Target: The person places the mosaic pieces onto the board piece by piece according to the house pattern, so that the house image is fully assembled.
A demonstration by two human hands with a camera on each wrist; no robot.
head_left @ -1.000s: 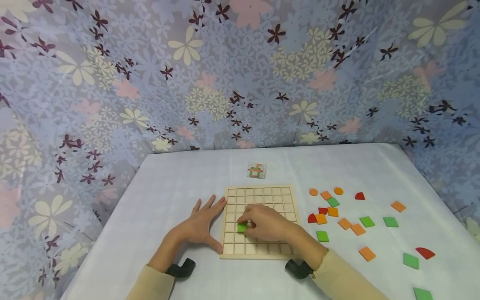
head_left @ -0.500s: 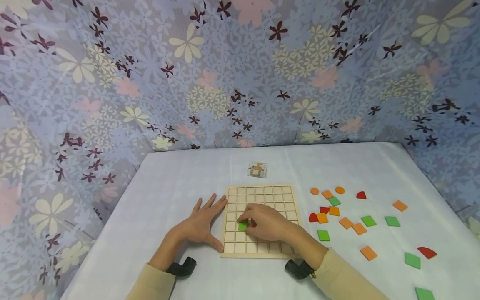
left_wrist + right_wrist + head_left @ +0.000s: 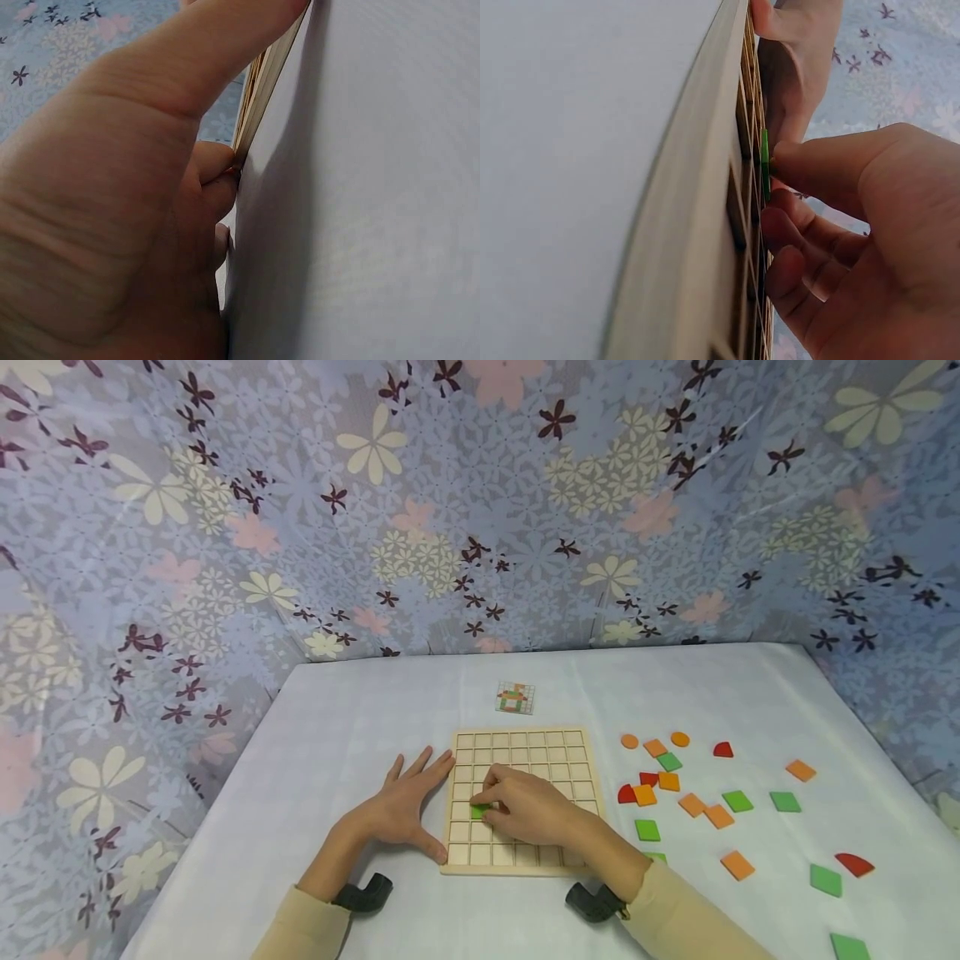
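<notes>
A wooden grid board (image 3: 480, 855) lies on the white-covered table. My right hand (image 3: 531, 808) is over its left-middle cells and pinches a green square tile (image 3: 478, 812). Seen from the right wrist, that green tile (image 3: 765, 161) is edge-on at the grid, with the thumb (image 3: 802, 166) against it. The other fingers of this hand are bent close to the board. My left hand (image 3: 401, 810) lies with spread fingers along the board's left side, thumb at the near corner and a fingertip by the upper edge. In the left wrist view the thumb (image 3: 202, 56) touches the board's side.
Loose tiles lie to the right of the board: orange squares (image 3: 738, 865), green squares (image 3: 826, 880), red quarter-circles (image 3: 854, 864) and orange discs (image 3: 679, 739). A small printed pattern card (image 3: 515, 697) lies behind the board. A flowered cloth (image 3: 450, 527) hangs at the table's back edge.
My right hand has shifted slightly left with the green tile. Part of another green tile now shows beside the right forearm. The left hand stays where it was.
</notes>
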